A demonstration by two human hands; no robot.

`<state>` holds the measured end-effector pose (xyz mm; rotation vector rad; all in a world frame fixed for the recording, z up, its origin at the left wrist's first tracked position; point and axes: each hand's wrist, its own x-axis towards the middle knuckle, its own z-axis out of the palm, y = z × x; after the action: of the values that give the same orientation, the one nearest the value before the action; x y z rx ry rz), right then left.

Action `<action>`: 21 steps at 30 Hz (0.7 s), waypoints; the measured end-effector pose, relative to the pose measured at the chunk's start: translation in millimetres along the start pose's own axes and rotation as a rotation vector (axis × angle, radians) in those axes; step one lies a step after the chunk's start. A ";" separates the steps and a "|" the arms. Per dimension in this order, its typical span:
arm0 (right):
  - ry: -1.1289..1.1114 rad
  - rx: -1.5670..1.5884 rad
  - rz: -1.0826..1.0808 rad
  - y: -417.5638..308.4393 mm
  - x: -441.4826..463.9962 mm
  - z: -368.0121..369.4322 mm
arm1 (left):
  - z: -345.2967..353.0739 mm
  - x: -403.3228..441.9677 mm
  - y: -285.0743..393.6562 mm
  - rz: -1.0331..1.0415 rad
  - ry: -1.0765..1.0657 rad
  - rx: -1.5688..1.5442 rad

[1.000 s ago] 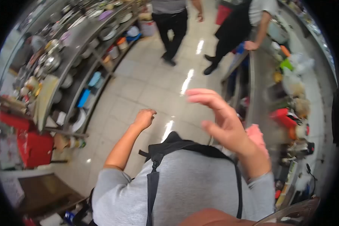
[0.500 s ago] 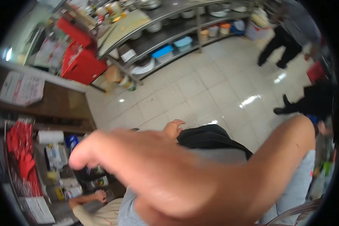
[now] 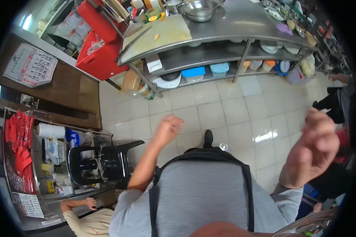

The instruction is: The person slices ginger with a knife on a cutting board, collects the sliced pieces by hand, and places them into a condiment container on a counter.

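My left hand [image 3: 170,127] hangs in the air over the tiled floor, its fingers loosely bent, slightly apart and holding nothing I can see. On the right, my right hand [image 3: 313,152] is raised with the palm partly turned toward me. Its fingers are curled loosely, a little smeared by motion, with no object in them. Neither hand touches anything. A black apron [image 3: 201,154] covers the front of my grey shirt [image 3: 201,193]. The black plastic chair [image 3: 95,164] is the nearest thing on my left hand's outer side.
Ahead stands a steel worktable [image 3: 241,19] with a cutting board [image 3: 162,37], knife [image 3: 136,39] and metal bowl [image 3: 200,11]. Lidded tubs [image 3: 193,74] sit on its lower shelf. A red bin [image 3: 95,55] is at left. A seated person [image 3: 91,221] is lower left; another person [image 3: 338,94] stands right.
My right hand and forearm, which crossed close before the camera, have moved away to the right. My left hand shows more fully, further forward. The view has shifted, showing more of the worktable.
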<state>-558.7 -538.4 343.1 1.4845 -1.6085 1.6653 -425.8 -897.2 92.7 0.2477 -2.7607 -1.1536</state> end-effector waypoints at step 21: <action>0.045 -0.093 -0.797 155.2 214.4 83.1 | -326.7 142.5 170.5 1.251 0.842 0.525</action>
<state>-733.1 -734.2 433.7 1.7042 -0.8553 1.1311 -519.3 -1034.3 451.3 -0.6890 -1.7461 0.0430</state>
